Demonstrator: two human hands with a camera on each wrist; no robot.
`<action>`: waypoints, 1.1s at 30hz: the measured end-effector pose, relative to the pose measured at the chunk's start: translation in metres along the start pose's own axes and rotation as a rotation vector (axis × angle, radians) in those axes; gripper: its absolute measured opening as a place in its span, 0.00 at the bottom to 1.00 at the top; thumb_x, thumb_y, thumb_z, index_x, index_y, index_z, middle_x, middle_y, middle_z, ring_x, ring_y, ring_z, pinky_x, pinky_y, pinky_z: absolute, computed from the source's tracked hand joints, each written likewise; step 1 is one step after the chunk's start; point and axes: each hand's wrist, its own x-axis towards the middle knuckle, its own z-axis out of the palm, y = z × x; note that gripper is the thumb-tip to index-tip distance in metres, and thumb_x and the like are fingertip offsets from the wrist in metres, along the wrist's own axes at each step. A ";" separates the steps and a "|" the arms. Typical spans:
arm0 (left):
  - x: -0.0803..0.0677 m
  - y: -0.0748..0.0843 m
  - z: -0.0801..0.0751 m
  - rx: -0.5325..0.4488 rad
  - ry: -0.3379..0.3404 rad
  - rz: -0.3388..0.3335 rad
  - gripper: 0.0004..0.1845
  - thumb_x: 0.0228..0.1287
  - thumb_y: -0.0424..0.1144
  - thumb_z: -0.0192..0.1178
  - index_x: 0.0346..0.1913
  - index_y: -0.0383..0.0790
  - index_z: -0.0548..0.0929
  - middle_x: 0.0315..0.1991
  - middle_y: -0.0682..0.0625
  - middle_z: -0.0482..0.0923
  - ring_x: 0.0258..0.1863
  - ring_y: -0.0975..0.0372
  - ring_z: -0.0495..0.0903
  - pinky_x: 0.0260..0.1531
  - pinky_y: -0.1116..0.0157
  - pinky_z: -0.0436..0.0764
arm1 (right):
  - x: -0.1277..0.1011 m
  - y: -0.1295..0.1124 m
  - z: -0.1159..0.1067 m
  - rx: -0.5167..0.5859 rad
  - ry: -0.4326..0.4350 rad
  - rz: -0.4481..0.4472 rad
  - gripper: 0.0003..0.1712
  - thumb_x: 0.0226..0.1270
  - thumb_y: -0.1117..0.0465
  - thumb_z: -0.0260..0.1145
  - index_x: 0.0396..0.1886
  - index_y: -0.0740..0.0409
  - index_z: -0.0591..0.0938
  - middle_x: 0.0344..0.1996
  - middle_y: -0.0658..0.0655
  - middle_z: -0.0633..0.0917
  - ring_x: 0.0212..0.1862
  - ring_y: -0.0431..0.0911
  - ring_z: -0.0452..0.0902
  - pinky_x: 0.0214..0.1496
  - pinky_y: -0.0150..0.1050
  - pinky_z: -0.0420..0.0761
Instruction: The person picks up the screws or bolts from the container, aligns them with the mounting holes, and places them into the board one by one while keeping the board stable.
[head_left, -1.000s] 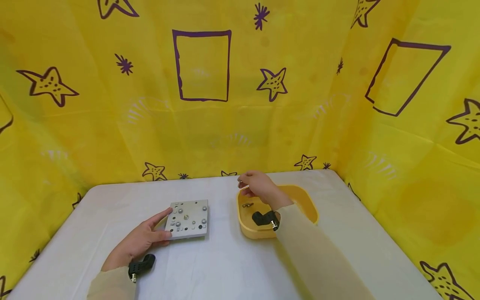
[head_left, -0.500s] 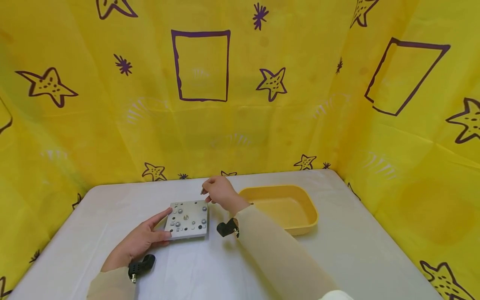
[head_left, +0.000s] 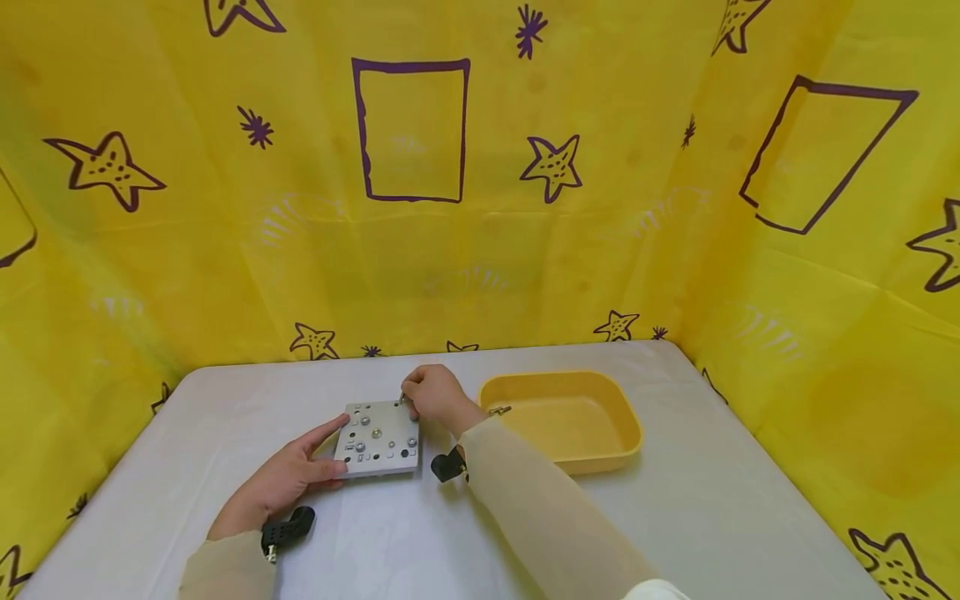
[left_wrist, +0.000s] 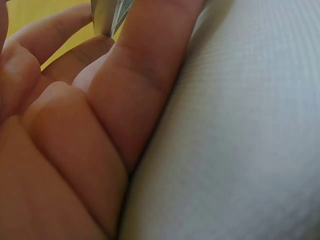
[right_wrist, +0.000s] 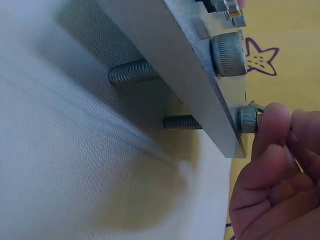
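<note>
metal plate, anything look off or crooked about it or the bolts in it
Nothing stands out. The metal plate lies flat on the table, the left hand touches its near-left edge, and the right hand pinches something small at a bolt in the far-right corner. The bolts sit straight.

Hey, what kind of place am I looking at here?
Probably a makeshift recording booth for bench assembly: a white table walled in by yellow star-print sheets, with a metal plate full of screws and a yellow parts tray.
</note>
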 end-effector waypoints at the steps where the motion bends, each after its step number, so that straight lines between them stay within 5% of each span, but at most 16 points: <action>1: 0.000 0.000 0.000 -0.001 0.000 -0.001 0.48 0.58 0.37 0.73 0.79 0.53 0.59 0.75 0.33 0.50 0.53 0.51 0.75 0.45 0.59 0.83 | 0.000 0.001 0.001 -0.003 0.001 0.000 0.09 0.75 0.60 0.61 0.38 0.58 0.85 0.22 0.56 0.82 0.25 0.48 0.79 0.26 0.34 0.75; 22: 0.001 0.000 0.002 -0.012 -0.002 0.008 0.48 0.58 0.36 0.73 0.79 0.51 0.59 0.73 0.33 0.55 0.51 0.53 0.78 0.45 0.59 0.84 | 0.001 0.004 -0.003 -0.041 -0.041 -0.027 0.11 0.72 0.58 0.65 0.47 0.57 0.89 0.31 0.47 0.84 0.28 0.43 0.78 0.32 0.34 0.78; 25: 0.001 -0.001 0.001 -0.023 -0.003 0.020 0.48 0.58 0.36 0.73 0.79 0.49 0.59 0.72 0.33 0.59 0.50 0.53 0.79 0.44 0.58 0.84 | 0.003 0.004 -0.011 0.133 -0.032 0.006 0.12 0.73 0.57 0.65 0.46 0.57 0.88 0.33 0.48 0.85 0.28 0.45 0.79 0.30 0.34 0.78; 33: 0.002 -0.001 0.001 -0.025 -0.005 0.017 0.48 0.57 0.35 0.73 0.79 0.51 0.59 0.74 0.33 0.55 0.50 0.52 0.79 0.45 0.59 0.83 | 0.000 0.003 -0.071 0.947 0.132 0.209 0.21 0.73 0.56 0.64 0.61 0.61 0.78 0.52 0.61 0.83 0.31 0.46 0.76 0.33 0.31 0.77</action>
